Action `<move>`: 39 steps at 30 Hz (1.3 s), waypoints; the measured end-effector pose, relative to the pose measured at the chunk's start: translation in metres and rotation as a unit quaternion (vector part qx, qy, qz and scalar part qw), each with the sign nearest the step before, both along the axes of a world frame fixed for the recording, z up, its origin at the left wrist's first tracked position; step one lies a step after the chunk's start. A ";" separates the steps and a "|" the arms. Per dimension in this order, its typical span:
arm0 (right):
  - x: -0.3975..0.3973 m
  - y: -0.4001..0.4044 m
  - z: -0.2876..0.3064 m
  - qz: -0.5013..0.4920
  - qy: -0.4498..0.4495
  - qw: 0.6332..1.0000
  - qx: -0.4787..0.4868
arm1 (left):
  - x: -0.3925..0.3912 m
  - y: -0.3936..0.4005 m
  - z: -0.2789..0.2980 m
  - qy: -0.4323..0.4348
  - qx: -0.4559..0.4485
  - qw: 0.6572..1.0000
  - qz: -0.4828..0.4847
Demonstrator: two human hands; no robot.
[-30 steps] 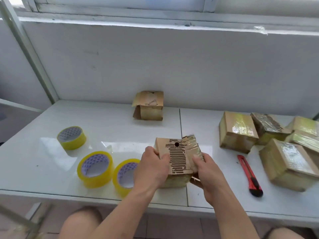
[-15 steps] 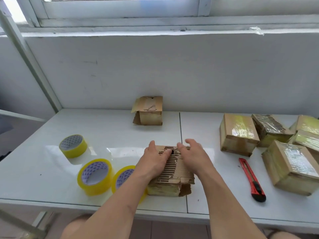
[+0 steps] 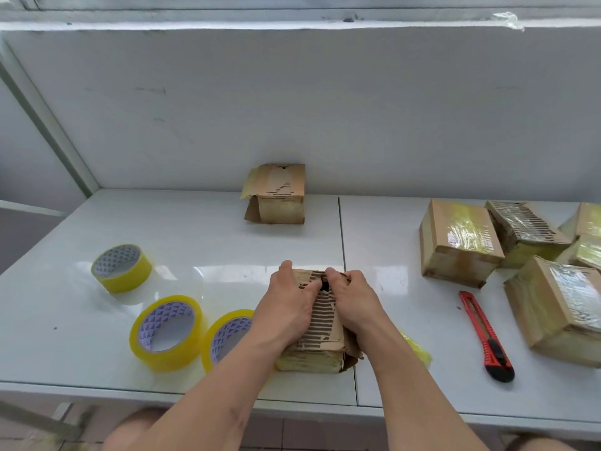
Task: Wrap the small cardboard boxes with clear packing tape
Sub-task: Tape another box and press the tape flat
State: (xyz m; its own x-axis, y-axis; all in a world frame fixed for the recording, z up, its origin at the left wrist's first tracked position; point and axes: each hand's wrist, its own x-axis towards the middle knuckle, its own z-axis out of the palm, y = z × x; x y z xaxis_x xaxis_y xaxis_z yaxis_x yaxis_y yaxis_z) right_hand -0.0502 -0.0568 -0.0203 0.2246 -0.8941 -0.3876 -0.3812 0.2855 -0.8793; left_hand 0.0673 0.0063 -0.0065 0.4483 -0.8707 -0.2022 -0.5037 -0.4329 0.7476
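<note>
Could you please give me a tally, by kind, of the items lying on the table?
Tape rolls: 3
Cardboard boxes: 7, two of them cut off at the right edge
Red utility knife: 1
Yellowish scrap: 1
Total: 12

Two bare forearms reach forward from the lower edge and converge near the middle. The left hand [image 3: 289,307] and the right hand [image 3: 354,301] lie palm down, side by side, on top of a small worn brown cardboard box [image 3: 323,323]. Their fingers are stretched forward toward its far edge. The thumbs point inward and nearly meet between the hands. Both wrists are straight.
</note>
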 end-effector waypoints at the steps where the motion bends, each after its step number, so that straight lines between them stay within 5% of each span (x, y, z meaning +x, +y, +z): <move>1: -0.002 -0.001 0.003 0.014 0.010 1.000 0.001 | 0.002 0.001 0.001 0.009 0.004 1.000 -0.005; 5: -0.010 -0.022 0.020 0.082 0.048 0.991 -0.092 | 0.012 0.002 0.005 0.056 0.035 0.997 -0.040; 9: -0.004 -0.030 0.022 0.158 0.007 0.985 -0.063 | 0.014 0.001 0.002 0.070 0.033 0.996 -0.040; 28: 0.000 -0.016 0.007 0.074 -0.079 0.992 -0.068 | 0.007 0.002 0.004 0.051 0.020 0.998 -0.011; 34: 0.013 -0.011 0.011 0.044 0.146 0.981 -0.117 | 0.001 -0.004 0.020 0.020 0.025 0.999 -0.001; 39: 0.039 -0.019 0.018 0.077 0.314 0.929 -0.178 | 0.001 -0.007 0.009 0.030 0.007 0.999 0.034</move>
State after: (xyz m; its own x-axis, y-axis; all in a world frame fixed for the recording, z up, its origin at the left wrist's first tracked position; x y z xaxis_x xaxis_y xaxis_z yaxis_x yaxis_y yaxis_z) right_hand -0.0113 -0.0761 -0.0020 0.1901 -0.9668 -0.1705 -0.8633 -0.0820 -0.4980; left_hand 0.0686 -0.0006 0.0023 0.4923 -0.8357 -0.2434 -0.4269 -0.4755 0.7692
